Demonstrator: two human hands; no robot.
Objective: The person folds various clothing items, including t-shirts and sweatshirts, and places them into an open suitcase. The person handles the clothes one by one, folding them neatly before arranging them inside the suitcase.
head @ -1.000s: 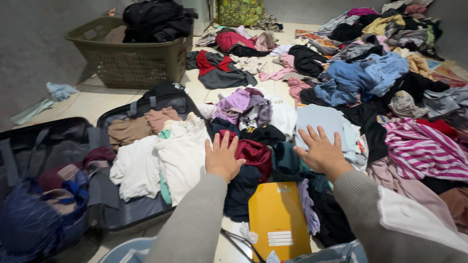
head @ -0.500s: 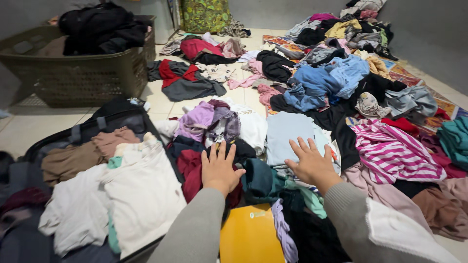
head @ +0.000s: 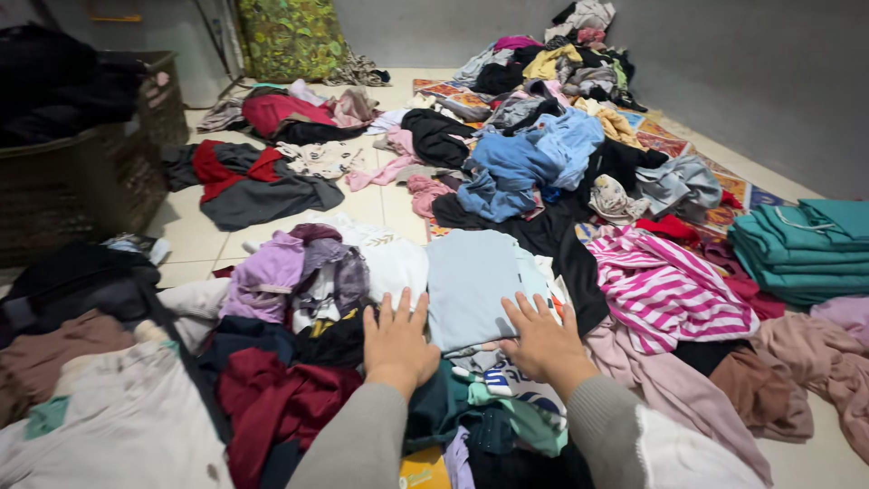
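Our left hand (head: pixel 396 345) and right hand (head: pixel 540 340) lie flat, fingers spread and grasping nothing, on the pale blue shirt (head: pixel 471 281); beyond the fingertips, a striped top (head: pixel 665 290).

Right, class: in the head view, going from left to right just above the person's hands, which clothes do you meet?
Lilac crumpled garment → white printed top → pale blue folded shirt → pink-and-white striped garment → stack of folded teal clothes.

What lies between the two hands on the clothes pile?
In the head view, the light blue garment lies between the left hand and right hand, its lower edge over patterned cloth.
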